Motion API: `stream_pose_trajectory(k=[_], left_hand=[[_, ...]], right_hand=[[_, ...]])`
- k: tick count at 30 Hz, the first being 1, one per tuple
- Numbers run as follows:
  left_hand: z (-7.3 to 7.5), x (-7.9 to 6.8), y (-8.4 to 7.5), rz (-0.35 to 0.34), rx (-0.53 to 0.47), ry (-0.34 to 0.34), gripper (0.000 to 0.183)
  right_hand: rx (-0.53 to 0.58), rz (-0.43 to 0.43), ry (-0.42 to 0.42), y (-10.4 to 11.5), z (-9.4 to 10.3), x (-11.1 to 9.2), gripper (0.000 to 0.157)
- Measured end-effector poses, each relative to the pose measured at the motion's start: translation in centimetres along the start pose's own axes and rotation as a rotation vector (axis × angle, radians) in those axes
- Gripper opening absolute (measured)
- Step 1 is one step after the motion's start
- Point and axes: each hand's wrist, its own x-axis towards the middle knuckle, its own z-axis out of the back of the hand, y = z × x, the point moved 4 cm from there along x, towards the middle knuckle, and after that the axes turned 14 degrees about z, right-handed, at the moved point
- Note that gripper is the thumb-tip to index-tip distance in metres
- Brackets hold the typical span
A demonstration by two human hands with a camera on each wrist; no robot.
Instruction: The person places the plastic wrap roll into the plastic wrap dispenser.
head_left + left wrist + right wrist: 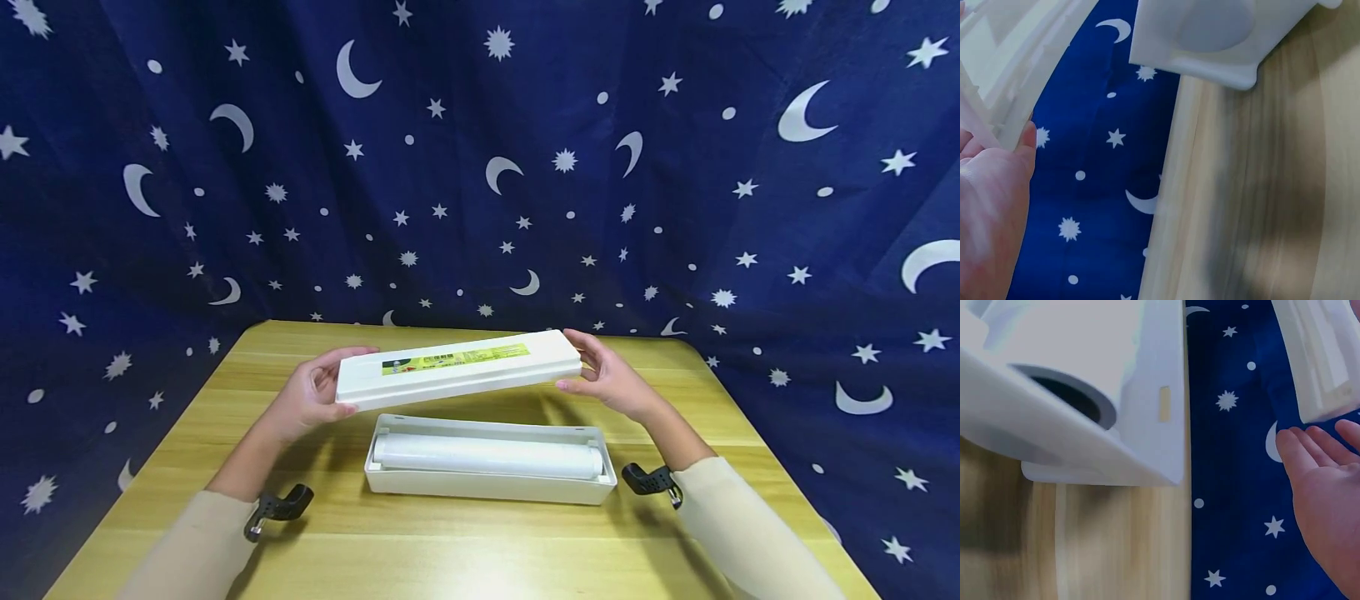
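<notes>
A long white lid [459, 364] with a yellow-green label is held up above the table, its right end higher than its left. My left hand [306, 390] grips the lid's left end between thumb and fingers; the lid's hollow underside shows in the left wrist view. At the other end, my right hand [617, 385] is spread around the corner, its fingers [1304, 453] fairly straight and right at the lid's end. Below, a white box [487, 487] stands uncovered on the table, with a white roll of plastic wrap [487, 456] lying lengthwise inside.
The wooden table [450, 550] is light yellow. A dark blue curtain [480, 275] with white moons and stars hangs behind and along both sides. A black wrist mount [279, 507] sits on the left forearm, another black mount [651, 482] on the right.
</notes>
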Motion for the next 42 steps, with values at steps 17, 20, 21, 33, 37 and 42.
stream_pose_trajectory(k=[17, 20, 21, 33, 37, 42], left_hand=[[-0.8, 0.3, 0.6, 0.015, -0.033, 0.055, 0.079], [-0.8, 0.3, 0.7, 0.010, -0.037, 0.062, 0.079], [-0.9, 0.3, 0.8, 0.007, -0.037, 0.065, 0.079], [-1.0, 0.7, 0.9, -0.015, -0.073, 0.131, 0.080], [-1.1, 0.7, 0.8, -0.022, -0.079, 0.165, 0.078], [-1.2, 0.8, 0.8, -0.053, -0.053, 0.190, 0.076]], right_hand=[[0.124, 0.065, 0.023, -0.3, 0.3, 0.0, 0.087], [0.129, 0.081, 0.044, -0.4, 0.4, 0.0, 0.085], [0.130, 0.087, 0.053, -0.4, 0.4, 0.0, 0.083], [0.114, 0.104, 0.073, -0.6, 0.8, -0.7, 0.077], [0.120, 0.128, 0.067, -0.5, 0.7, -1.1, 0.077], [0.115, 0.139, 0.040, -0.3, 0.7, -2.1, 0.077]])
